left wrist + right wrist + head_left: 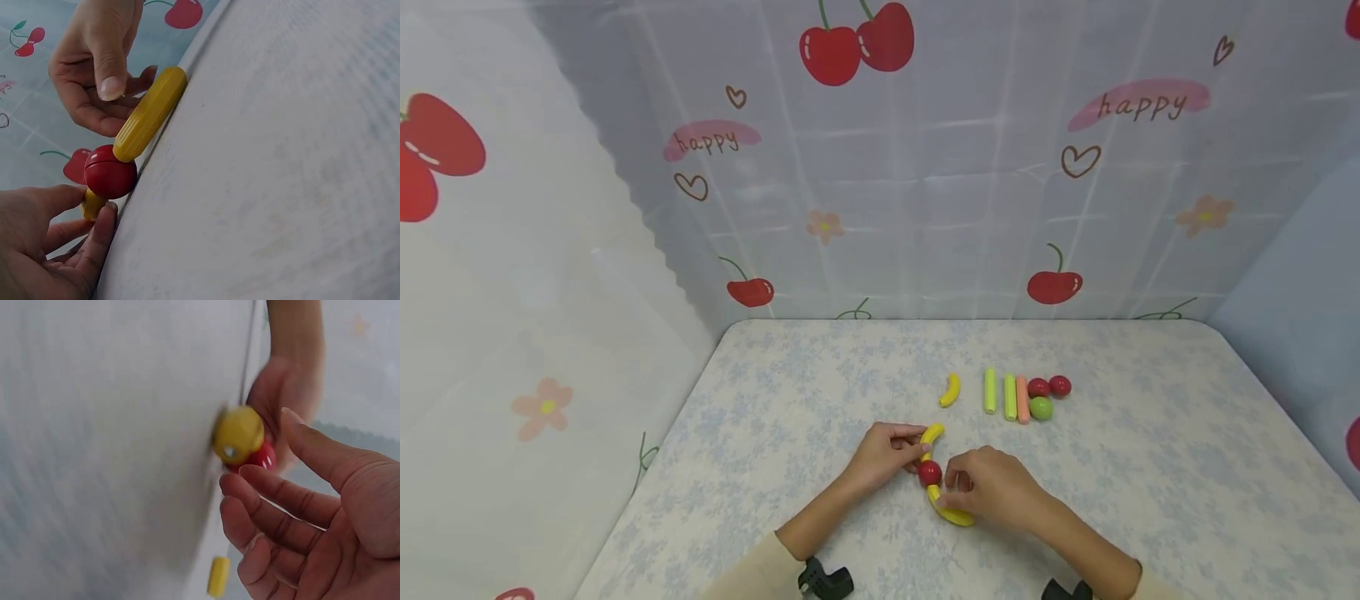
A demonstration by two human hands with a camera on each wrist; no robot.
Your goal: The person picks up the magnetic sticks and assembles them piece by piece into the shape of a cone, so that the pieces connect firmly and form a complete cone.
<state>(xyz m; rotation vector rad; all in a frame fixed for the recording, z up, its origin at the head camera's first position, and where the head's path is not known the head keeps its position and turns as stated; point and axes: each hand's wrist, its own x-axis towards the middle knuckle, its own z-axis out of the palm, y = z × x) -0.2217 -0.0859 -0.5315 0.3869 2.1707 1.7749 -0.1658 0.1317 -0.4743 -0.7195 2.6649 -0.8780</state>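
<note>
My left hand (880, 458) pinches a yellow curved stick (934, 432) between thumb and fingers, low over the table. A shiny red ball (929, 474) touches that stick's near end. From the ball's other side a second yellow curved stick (953, 515) runs toward me; the left wrist view shows this stick (153, 112) against the grooved ball (111, 174). Beside it is my right hand (1000, 487), its fingers loosely bent. In the right wrist view, nothing lies between the right hand's (312, 512) thumb and fingers, and the stick's end (239, 434) is blurred.
Farther back lie another yellow curved stick (951, 390), light green sticks (990, 391), an orange stick (1022, 400), red balls (1060, 386) and a green ball (1041, 408). A cherry-printed curtain (925, 183) stands behind the patterned table (775, 400).
</note>
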